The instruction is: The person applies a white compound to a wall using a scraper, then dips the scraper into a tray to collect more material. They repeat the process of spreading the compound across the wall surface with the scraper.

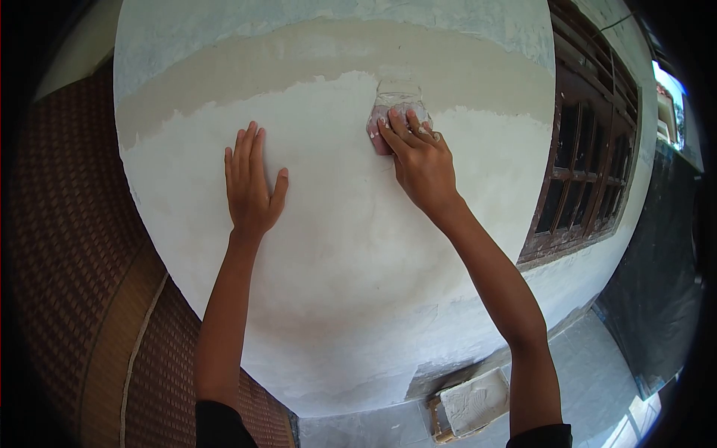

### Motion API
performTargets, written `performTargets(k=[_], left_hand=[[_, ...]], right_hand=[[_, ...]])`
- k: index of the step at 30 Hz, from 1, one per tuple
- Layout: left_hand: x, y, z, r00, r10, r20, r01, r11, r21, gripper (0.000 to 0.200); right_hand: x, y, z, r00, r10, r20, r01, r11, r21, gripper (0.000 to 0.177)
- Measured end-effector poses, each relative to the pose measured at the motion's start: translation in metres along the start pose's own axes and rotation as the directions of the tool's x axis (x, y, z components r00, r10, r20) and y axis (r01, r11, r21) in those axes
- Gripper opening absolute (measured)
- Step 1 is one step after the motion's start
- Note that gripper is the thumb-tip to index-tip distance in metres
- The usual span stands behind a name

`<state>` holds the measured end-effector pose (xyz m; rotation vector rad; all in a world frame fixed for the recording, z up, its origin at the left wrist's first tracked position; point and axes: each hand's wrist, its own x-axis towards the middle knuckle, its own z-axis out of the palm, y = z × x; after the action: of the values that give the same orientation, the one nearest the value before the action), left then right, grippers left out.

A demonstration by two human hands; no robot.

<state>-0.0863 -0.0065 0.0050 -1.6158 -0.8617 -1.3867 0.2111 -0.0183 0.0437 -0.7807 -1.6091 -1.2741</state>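
My left hand lies flat against the white wall, fingers stretched upward and thumb apart. To the right of it, my right hand presses a pinkish putty scraper to the wall, its fingers spread over the tool's face. White putty is smeared on the scraper and on some of those fingers. Just above the tool's edge is a patch of wet-looking putty. A bare beige band crosses the wall higher up, with a ragged edge where the white coat meets it.
A brown wooden window with panes is set in the wall at right. Low down, a tray of white putty rests near the grey tiled floor. Brown woven panelling runs along the left; a dark sheet hangs at far right.
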Motion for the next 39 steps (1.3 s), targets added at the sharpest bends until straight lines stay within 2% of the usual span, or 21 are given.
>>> performTargets(k=[6,9,11,12,14,22,28,34,36,39], left_hand=[[-0.002,0.001,0.0,1.0,-0.003,0.007,0.003,1.0,-0.017,0.068],[-0.002,0.0,0.0,1.0,0.0,0.003,0.0,1.0,-0.025,0.068],[-0.001,0.001,0.0,1.0,0.0,-0.002,0.0,1.0,-0.028,0.067],[-0.002,0.001,-0.001,1.0,-0.001,-0.001,0.001,1.0,-0.03,0.067],[0.0,0.001,0.0,1.0,-0.005,-0.003,0.004,0.999,-0.032,0.067],[-0.001,0.0,0.0,1.0,0.009,-0.004,-0.009,1.0,-0.003,0.068],[-0.001,0.0,0.001,1.0,0.0,-0.005,0.0,1.0,0.008,0.068],[-0.001,0.0,0.001,1.0,0.007,0.01,-0.007,1.0,-0.004,0.07],[0.0,0.0,0.002,1.0,0.005,0.012,-0.005,1.0,-0.001,0.07],[-0.001,0.002,0.0,1.0,0.003,0.003,-0.003,1.0,0.01,0.069]], right_hand=[[-0.025,-0.008,-0.022,0.995,-0.043,0.085,0.042,0.999,0.019,0.044],[-0.03,-0.005,-0.041,0.993,-0.065,0.099,0.055,0.993,0.1,0.046],[-0.03,-0.003,-0.047,1.0,0.007,0.026,-0.012,0.981,0.195,0.046],[-0.025,-0.003,-0.05,1.0,0.007,0.022,-0.011,0.981,0.192,0.046],[-0.01,0.001,-0.053,0.99,0.011,-0.14,0.009,0.991,0.136,0.046],[0.012,0.013,-0.02,0.98,0.034,-0.195,-0.029,0.999,0.029,0.047],[0.001,0.013,-0.006,0.989,0.023,-0.148,-0.022,1.0,0.007,0.045],[-0.03,0.016,-0.007,0.999,-0.031,-0.03,0.03,0.999,-0.009,0.046],[-0.045,0.014,-0.015,0.996,-0.084,0.013,0.084,0.996,0.02,0.047],[-0.046,0.015,-0.037,0.998,-0.063,0.018,0.062,0.994,0.086,0.045]])
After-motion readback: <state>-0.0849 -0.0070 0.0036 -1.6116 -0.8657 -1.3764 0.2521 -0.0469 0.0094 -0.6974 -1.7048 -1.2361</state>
